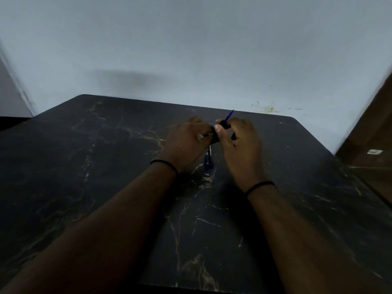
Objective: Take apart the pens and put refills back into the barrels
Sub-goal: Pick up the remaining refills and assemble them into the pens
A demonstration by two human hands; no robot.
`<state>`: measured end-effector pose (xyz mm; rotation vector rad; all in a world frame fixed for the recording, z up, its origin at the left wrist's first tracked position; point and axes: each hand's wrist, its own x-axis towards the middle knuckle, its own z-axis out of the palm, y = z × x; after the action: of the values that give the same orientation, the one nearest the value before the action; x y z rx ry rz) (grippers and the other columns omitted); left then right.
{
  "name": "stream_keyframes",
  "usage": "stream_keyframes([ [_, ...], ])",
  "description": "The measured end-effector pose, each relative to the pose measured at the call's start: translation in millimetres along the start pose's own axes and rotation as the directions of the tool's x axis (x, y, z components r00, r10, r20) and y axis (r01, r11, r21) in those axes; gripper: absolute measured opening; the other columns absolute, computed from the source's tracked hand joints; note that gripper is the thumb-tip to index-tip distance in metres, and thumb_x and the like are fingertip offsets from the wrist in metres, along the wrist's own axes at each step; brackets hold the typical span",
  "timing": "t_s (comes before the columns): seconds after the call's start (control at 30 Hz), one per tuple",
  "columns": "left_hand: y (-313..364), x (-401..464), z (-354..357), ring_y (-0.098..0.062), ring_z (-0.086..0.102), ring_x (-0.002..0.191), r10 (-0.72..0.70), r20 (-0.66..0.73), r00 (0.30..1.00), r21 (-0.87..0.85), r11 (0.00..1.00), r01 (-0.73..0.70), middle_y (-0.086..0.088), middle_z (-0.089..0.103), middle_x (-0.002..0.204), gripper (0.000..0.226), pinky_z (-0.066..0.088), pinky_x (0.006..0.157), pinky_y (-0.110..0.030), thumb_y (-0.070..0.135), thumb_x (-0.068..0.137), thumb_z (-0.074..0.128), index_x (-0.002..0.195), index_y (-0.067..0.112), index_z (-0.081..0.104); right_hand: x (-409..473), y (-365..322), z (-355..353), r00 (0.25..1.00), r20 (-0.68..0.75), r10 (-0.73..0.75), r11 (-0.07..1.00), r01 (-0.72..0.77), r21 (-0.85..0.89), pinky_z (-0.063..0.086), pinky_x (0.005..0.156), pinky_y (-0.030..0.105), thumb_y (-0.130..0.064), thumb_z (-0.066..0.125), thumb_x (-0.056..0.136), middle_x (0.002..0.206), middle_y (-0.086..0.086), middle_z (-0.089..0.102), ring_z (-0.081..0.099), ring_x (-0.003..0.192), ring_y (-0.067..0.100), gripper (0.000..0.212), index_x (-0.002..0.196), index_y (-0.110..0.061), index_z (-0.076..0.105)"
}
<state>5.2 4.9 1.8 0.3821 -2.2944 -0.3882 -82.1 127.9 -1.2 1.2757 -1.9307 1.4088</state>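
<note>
From the head camera, two bare forearms reach out over a black marble-patterned tabletop with tan veins (106,166), each wrist ringed by a thin black band. The left hand (186,143) and the right hand (239,145) meet above the far middle of the table, fingertips almost touching.

Both hands are closed around a dark pen barrel (223,125) held between them. The right hand pinches it with thumb and forefinger, thumbnail facing the camera; the left hand's fingers curl over the barrel's near end, where a small pale, shiny bit shows by the fingertips, too small to make out. A thin blue refill (230,115) sticks out of the barrel beyond the right hand's fingers, slanting up and away towards the pale grey wall (191,49).

Just below the hands, between the two wrists and nearer the left thumb, another dark pen with a blue end (208,159) lies on the table, pointing towards the camera. Its barrel carries a short line of white print, but the letters are too small and blurred to read.

To the far right of the right hand stands a brown wooden surface (369,145) bearing a small white label, its writing unreadable.
</note>
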Motion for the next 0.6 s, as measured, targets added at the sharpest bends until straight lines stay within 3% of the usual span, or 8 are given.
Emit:
stream_keyframes([
  [0.07,0,1,-1,-0.012,0.057,0.072,-0.031,-0.001,1.000,-0.055,0.998,0.031,0.005,0.062,0.083,0.016,0.044,0.060,-0.027,0.045,0.082,0.072,0.084,0.029,0.073,0,-1,-1,0.997,-0.078,0.021,0.999,-0.017,0.046,0.034,0.065,0.018,-0.029,0.059,0.097,0.087,-0.006,0.054,0.046,0.077,0.009,0.021,0.098,-0.010,0.068],
  [0.17,-5,3,-1,-0.009,0.057,0.072,-0.108,0.045,0.993,-0.023,0.994,0.109,0.007,0.063,0.080,0.023,0.041,0.059,-0.025,0.051,0.076,0.075,0.068,0.032,0.064,1,-3,-4,0.979,-0.187,0.077,0.994,-0.059,0.097,0.031,0.060,0.013,-0.027,0.056,0.099,0.081,-0.004,0.052,0.042,0.066,0.008,0.020,0.092,-0.010,0.064],
  [0.27,-15,1,-1,-0.012,0.059,0.057,-0.196,0.094,0.976,0.040,0.980,0.193,0.002,0.065,0.064,0.041,0.041,0.050,-0.024,0.055,0.075,0.076,0.063,0.017,0.064,1,-2,-6,0.977,-0.188,0.104,0.992,-0.088,0.090,0.031,0.060,0.010,-0.023,0.055,0.100,0.081,-0.003,0.051,0.042,0.066,0.008,0.018,0.092,-0.009,0.062],
  [0.37,-21,2,-2,-0.015,0.054,0.053,-0.241,0.203,0.949,0.078,0.970,0.230,-0.005,0.066,0.064,0.050,0.049,0.055,-0.032,0.058,0.074,0.075,0.068,0.010,0.064,0,-1,-6,0.979,-0.165,0.120,0.991,-0.108,0.081,0.032,0.060,0.009,-0.023,0.055,0.100,0.082,-0.001,0.052,0.041,0.067,0.005,0.016,0.090,-0.011,0.059],
  [0.6,-26,1,-6,-0.007,0.060,0.059,-0.273,0.336,0.902,0.032,0.960,0.278,0.005,0.068,0.064,0.034,0.045,0.054,-0.023,0.047,0.069,0.084,0.067,0.017,0.067,1,1,-5,0.978,-0.166,0.126,0.990,-0.114,0.082,0.029,0.058,0.011,-0.025,0.054,0.100,0.077,-0.005,0.047,0.040,0.066,0.008,0.016,0.085,-0.019,0.052],
])
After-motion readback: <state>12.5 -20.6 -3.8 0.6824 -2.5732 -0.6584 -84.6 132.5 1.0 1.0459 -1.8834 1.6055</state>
